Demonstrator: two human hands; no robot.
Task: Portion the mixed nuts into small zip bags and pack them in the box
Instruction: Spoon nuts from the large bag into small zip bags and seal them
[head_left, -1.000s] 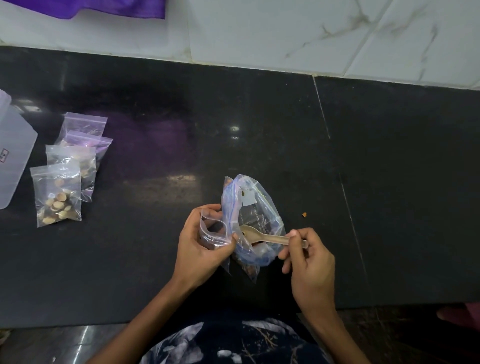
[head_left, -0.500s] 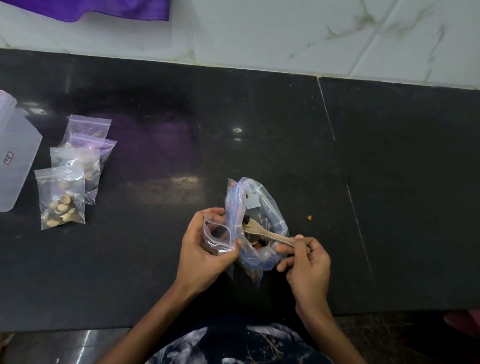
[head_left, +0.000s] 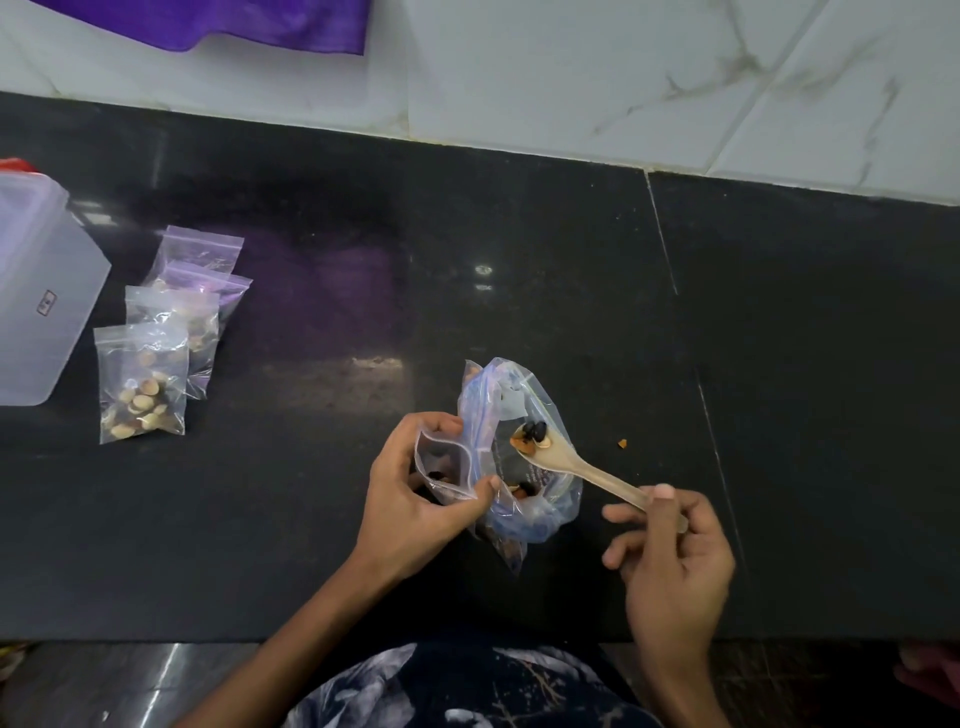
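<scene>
This looks like a home kitchen. The table (head_left: 519, 249) is a polished black stone slab with a seam across it, set against a wall of white marble-patterned tiles (head_left: 623, 78). A purple cloth (head_left: 234, 21) hangs at the top edge. A frosted plastic food box (head_left: 36, 301) stands at the left, with small zip bags of nuts (head_left: 143, 384) lying just beside it.

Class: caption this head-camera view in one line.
Right hand lifts a loaded spoon toward the small bag in the left hand.
</scene>
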